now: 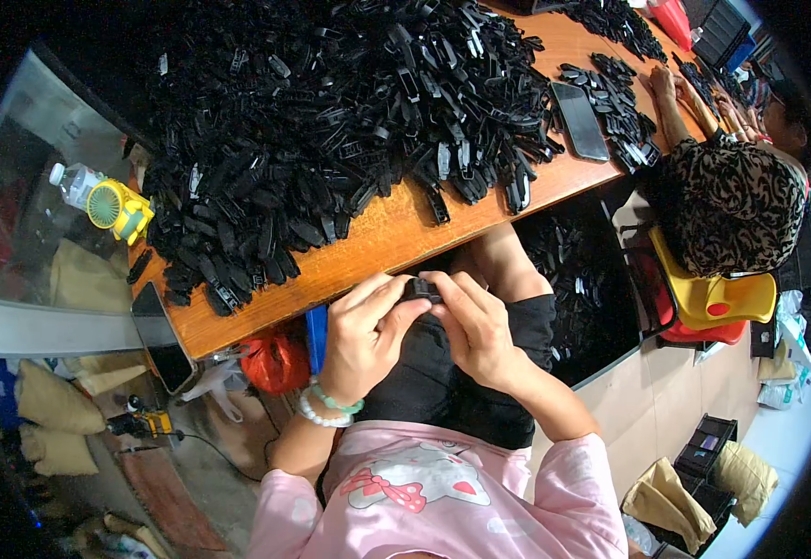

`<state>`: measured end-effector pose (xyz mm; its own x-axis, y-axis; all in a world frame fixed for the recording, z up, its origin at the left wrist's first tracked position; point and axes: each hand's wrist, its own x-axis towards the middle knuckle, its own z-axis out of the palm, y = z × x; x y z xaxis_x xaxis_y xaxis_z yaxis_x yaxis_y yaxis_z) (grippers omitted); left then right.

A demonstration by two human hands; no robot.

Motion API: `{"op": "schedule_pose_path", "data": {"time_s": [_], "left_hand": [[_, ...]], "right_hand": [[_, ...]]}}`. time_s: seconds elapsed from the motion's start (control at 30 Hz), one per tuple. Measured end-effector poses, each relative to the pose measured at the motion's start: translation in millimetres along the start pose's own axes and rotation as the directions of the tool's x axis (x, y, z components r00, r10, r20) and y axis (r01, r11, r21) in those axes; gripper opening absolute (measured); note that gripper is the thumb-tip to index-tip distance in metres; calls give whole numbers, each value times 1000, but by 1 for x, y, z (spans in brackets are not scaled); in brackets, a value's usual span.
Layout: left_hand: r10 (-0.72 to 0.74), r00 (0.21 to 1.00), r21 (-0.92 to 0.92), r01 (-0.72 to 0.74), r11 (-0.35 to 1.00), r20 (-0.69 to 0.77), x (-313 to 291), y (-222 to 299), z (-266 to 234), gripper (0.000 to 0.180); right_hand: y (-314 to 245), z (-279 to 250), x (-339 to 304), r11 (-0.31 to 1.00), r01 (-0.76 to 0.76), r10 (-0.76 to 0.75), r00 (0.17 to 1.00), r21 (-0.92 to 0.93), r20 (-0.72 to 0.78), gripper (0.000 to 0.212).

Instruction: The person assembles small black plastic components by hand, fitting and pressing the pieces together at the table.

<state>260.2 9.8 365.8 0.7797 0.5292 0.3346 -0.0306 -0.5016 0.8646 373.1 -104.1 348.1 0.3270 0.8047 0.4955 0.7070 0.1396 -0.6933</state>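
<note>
A small black plastic part is pinched between the fingertips of both my hands, just off the front edge of the table and above my lap. My left hand, with two bead bracelets at the wrist, grips it from the left. From the other side, my right hand closes on it with thumb and forefinger. Fingers cover much of the part, so its full shape is hidden. Beyond my hands, a big heap of similar black plastic parts covers the wooden table.
A phone lies right of the heap; another rests at the table's left corner. A bottle and small yellow fan stand left. A black bin of parts is under the table. A co-worker sits at the right.
</note>
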Motion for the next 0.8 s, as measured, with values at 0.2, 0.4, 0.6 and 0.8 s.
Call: {"op": "schedule_pose_path", "data": {"time_s": [0.2,0.4,0.6,0.8], "left_hand": [[-282,958,-329,285,900,59,-4,-4,1,23],[-206,952,-363,279,889,228,-3,-16,-4,21],[218,974,98,-223,970,63,42,-59,10,20],[207,928,671,-368,644,310,73,-67,40,43]], "right_hand": [[-1,1,-4,894,-288,315,949,342,-24,42],[25,7,-19,834,-210,267,963,510,-39,28],[25,10,-15,908,-307,275,950,287,144,29],[97,-26,34,965,-243,191,910,-100,-367,14]]}}
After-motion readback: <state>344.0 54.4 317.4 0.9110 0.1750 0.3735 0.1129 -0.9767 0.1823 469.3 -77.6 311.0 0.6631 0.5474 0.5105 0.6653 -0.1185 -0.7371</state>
